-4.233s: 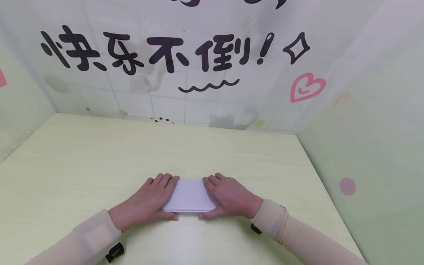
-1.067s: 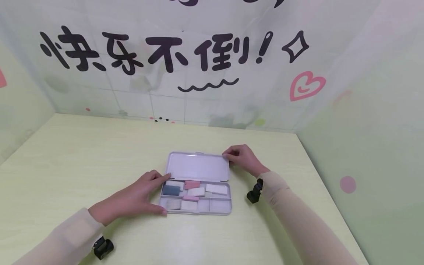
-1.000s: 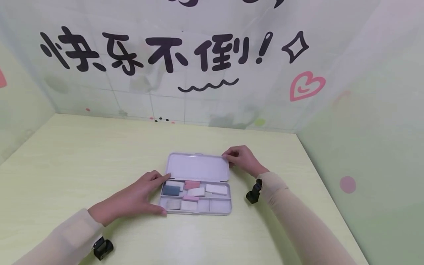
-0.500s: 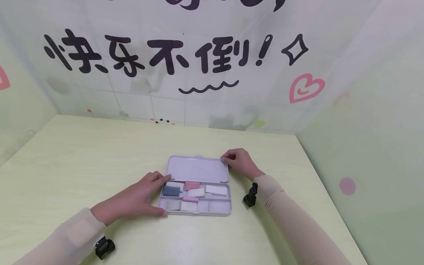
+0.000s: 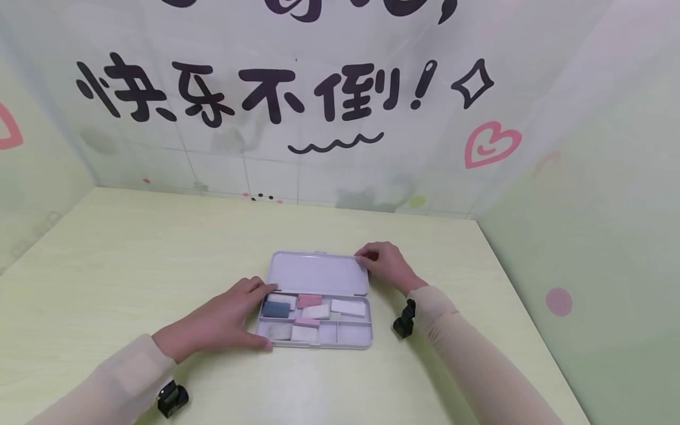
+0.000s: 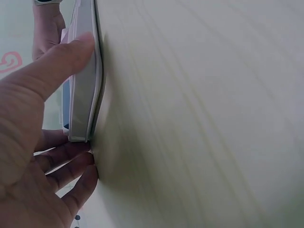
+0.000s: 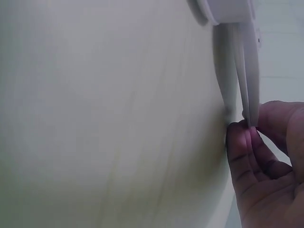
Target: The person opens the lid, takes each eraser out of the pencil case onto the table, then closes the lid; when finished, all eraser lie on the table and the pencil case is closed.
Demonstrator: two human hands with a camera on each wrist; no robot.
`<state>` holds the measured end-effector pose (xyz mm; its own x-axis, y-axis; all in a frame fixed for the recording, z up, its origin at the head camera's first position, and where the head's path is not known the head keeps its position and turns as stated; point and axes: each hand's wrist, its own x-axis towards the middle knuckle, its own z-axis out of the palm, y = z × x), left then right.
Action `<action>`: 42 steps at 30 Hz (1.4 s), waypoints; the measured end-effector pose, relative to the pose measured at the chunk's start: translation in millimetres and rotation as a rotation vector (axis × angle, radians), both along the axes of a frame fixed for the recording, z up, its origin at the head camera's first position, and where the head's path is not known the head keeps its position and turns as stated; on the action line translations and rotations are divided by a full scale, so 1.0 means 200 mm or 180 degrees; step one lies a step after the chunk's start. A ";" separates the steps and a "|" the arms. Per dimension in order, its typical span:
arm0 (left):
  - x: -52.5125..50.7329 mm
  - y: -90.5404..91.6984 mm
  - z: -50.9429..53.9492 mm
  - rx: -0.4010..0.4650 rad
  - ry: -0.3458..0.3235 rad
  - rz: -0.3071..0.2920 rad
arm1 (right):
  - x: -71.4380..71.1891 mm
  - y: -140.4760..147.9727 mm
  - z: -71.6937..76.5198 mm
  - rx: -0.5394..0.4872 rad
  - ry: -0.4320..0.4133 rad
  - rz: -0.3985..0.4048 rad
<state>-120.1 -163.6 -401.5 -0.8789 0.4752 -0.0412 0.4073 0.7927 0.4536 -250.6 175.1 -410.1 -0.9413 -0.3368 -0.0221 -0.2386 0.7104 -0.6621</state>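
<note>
L hand [image 5: 223,321] grips case base [image 5: 355,334] at L end, thumb on front wall; R hand [image 5: 390,265] pinches lid [image 5: 319,274] at far R corner. Sm. blocks [image 5: 347,307] in base.

You have one desk [image 5: 159,265], one case [image 5: 319,274], two pink blocks [image 5: 310,301], one blue block [image 5: 276,310], one greyish block [image 5: 280,332], four white blocks [image 5: 347,307], one small pale piece [image 5: 335,316] and two black wrist devices [image 5: 173,399].
</note>
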 end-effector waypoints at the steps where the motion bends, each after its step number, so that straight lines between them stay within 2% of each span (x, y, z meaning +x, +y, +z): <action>1: 0.00 0.00 0.00 0.0001 0.0006 -0.0003 | 0.00 0.00 0.00 0.0018 0.0045 0.0045; 8: -0.01 0.00 0.00 -0.0006 0.0071 -0.0068 | 0.04 -0.01 0.04 0.0161 0.0365 0.0232; 13: -0.01 -0.01 -0.01 -0.0031 0.0095 -0.0101 | 0.09 -0.04 0.09 0.0276 0.0799 0.0270; 16: -0.01 -0.01 -0.01 -0.0047 0.0104 -0.0119 | 0.15 -0.07 0.13 0.0316 0.0909 0.0525; 19: -0.02 0.00 -0.01 -0.0073 0.0092 -0.0132 | 0.20 -0.11 0.17 0.0456 0.0816 0.1071; 22: -0.02 0.00 0.00 -0.0099 0.0076 -0.0140 | 0.26 -0.16 0.19 0.0638 0.0585 0.1593; 24: -0.02 0.00 0.00 -0.0111 0.0079 -0.0148 | 0.29 -0.19 0.21 0.0697 0.0401 0.1839; 27: -0.02 0.00 0.01 -0.0110 0.0089 -0.0158 | 0.33 -0.23 0.22 0.0795 0.0199 0.2069; 31: -0.02 0.00 0.01 -0.0115 0.0102 -0.0155 | 0.37 -0.26 0.23 0.0981 0.0131 0.2247; 34: -0.02 0.00 0.00 -0.0119 0.0108 -0.0151 | 0.38 -0.27 0.23 0.1074 0.0113 0.2265; 42: -0.03 0.01 0.00 -0.0090 0.0073 -0.0179 | 0.37 -0.29 0.24 0.1031 -0.0102 0.2264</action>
<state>-126.2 -162.6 -400.7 -0.8517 0.5229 -0.0356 0.4616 0.7806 0.4213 -176.0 117.5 -362.7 -0.4989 -0.8310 -0.2459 -0.6933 0.5530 -0.4621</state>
